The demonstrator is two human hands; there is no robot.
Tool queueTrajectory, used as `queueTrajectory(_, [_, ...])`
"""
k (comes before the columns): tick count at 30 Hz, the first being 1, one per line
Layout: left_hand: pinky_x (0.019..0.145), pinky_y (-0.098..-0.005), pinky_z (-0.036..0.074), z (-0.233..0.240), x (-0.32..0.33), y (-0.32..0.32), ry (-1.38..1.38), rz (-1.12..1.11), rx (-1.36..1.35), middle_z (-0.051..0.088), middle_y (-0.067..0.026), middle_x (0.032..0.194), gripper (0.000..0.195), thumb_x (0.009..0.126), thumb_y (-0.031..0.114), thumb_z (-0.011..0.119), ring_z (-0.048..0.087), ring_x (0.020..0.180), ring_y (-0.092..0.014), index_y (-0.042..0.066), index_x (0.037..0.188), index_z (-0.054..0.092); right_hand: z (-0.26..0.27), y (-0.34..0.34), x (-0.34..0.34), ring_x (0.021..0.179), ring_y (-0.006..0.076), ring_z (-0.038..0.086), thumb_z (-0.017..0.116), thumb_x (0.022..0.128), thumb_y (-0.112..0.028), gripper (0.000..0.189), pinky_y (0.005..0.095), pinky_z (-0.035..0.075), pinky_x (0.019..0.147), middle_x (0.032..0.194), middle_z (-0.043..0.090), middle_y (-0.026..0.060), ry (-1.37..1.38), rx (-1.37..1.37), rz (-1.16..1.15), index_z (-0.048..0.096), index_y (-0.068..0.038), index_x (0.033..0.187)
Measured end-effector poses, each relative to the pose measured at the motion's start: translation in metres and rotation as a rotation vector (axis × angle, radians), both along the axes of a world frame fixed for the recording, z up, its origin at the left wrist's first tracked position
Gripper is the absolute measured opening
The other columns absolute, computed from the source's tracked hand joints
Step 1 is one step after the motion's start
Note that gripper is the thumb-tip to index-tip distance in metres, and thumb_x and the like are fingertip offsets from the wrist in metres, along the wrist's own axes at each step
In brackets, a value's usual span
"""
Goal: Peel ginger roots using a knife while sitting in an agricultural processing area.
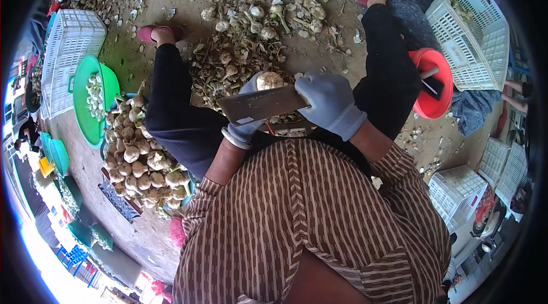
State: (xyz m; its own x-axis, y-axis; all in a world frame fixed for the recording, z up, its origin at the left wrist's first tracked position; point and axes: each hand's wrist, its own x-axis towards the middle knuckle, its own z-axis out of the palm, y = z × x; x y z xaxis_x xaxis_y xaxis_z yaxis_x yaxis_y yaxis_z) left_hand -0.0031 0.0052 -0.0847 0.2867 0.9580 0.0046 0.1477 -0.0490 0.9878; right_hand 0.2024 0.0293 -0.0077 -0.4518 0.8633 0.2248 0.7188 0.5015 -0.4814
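Note:
My right hand, in a grey glove, is closed around the handle of a cleaver. Its broad blade points left and crosses in front of my left hand, also gloved. A garlic bulb shows just above the blade, held in my left hand; the blade hides part of the fingers. Whether the edge touches the bulb cannot be told. Below, between my feet, lie a heap of dry garlic trimmings and loose bulbs with stems. A large pile of untrimmed garlic bulbs stands at my left.
A green basin with white bulbs and a white plastic crate stand at the left. At the right are a red bucket holding a phone, and another white crate. Parts of other people show at both rims.

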Motion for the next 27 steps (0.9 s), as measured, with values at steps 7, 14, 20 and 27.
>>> queueTrajectory(7, [0.086, -0.0329, 0.046, 0.027, 0.005, -0.015, 0.103, 0.009, 0.148, 0.053, -0.0108, 0.112, 0.062, 0.073, 0.021, 0.070, 0.055, 0.100, -0.021, 0.003, 0.124, 0.039, -0.007, -0.020, 0.003, 0.059, 0.0251, 0.057, 0.071, 0.061, -0.018, 0.025, 0.0382, 0.046, 0.053, 0.068, 0.053, 0.0056, -0.048, 0.014, 0.054, 0.053, -0.011, 0.077])
queueTrajectory(14, [0.068, -0.0238, 0.048, 0.076, 0.004, -0.025, -0.273, 0.166, -0.399, 0.057, -0.0024, 0.080, 0.050, 0.075, 0.034, 0.071, 0.056, 0.071, -0.009, -0.001, 0.103, 0.050, -0.060, 0.007, 0.058, 0.063, 0.0298, 0.060, 0.060, 0.079, -0.031, 0.023, 0.0383, 0.047, 0.056, 0.067, 0.060, 0.0108, -0.070, -0.190, -0.665, 0.059, -0.008, 0.079])
queueTrajectory(20, [0.076, -0.0332, 0.047, 0.073, 0.018, -0.005, 0.448, -0.051, 0.117, 0.056, -0.0108, 0.106, 0.046, 0.070, 0.015, 0.066, 0.059, 0.091, -0.025, 0.005, 0.112, 0.051, -0.059, 0.016, 0.051, 0.061, 0.0290, 0.060, 0.061, 0.078, -0.030, 0.024, 0.0359, 0.047, 0.055, 0.066, 0.061, 0.0111, 0.170, -0.265, -0.478, 0.061, -0.006, 0.080])
queueTrajectory(27, [0.074, -0.0343, 0.045, 0.045, 0.043, 0.017, 0.909, -0.736, 0.747, 0.055, -0.0040, 0.081, 0.009, 0.067, 0.012, 0.058, 0.055, 0.084, -0.022, 0.008, 0.074, 0.062, -0.016, 0.027, 0.032, 0.067, 0.0291, 0.060, 0.065, 0.074, -0.028, 0.023, 0.0385, 0.047, 0.060, 0.073, 0.060, 0.0093, -0.041, -0.221, 0.026, 0.058, -0.008, 0.083])
